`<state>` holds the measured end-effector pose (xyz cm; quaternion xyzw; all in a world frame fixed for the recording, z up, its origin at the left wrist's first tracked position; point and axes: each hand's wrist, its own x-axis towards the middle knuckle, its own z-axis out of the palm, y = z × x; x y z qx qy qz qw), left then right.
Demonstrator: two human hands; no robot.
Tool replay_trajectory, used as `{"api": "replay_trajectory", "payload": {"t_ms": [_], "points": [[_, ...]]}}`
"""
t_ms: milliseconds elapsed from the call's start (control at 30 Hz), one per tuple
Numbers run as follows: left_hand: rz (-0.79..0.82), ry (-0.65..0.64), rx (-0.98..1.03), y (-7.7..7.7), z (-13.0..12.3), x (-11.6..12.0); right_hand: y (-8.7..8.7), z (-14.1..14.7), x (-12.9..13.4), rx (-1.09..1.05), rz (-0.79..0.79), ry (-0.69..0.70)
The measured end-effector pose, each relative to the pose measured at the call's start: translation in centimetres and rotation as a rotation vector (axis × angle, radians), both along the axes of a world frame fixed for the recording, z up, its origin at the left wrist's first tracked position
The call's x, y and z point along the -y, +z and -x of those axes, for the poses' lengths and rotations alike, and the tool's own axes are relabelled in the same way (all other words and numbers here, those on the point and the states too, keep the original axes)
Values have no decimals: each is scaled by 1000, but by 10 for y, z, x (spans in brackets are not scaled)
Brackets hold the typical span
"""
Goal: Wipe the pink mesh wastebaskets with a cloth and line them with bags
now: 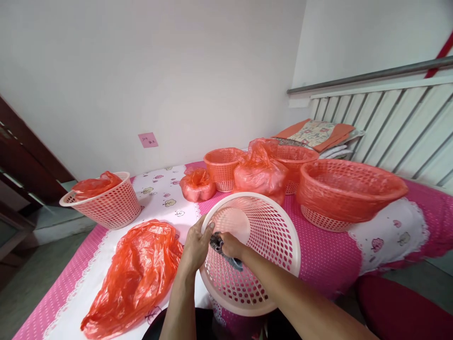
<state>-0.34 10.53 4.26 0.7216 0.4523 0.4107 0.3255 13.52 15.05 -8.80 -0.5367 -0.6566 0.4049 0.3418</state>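
A pale pink plastic basket [279, 222] with a perforated wall is tilted with its opening toward me. My left hand [197, 243] grips its rim on the left, thumb over the edge. Inside the opening, my right hand [230, 246] is closed around a bunched dark patterned cloth [217, 243] and presses it near the left inner wall. A greyish-blue end of the cloth hangs below that hand. To the left of my left hand lies a crumpled red plastic bag [141, 269].
Another pink basket [116, 208] with a red bag in it stands at the left. Behind are a small tied bag [198, 185], a larger bagged bundle [261, 174] and baskets lined with red bags, one large [332, 196] at right. Folded bedding [314, 134] lies by the white railing [403, 123].
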Motion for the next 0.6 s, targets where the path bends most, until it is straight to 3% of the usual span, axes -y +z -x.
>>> {"api": "replay_trajectory", "payload": {"t_ms": [233,400,500,600], "points": [[-10,14,16,-3,1,1,29,-13,61,36,30,115],[-6,-37,48,-6,3,0,58,-26,118,-54,-3,275],[8,-56,37,-6,3,2,72,-44,142,-31,58,383],[12,-63,32,-5,2,3,83,-70,155,100,78,325]]}}
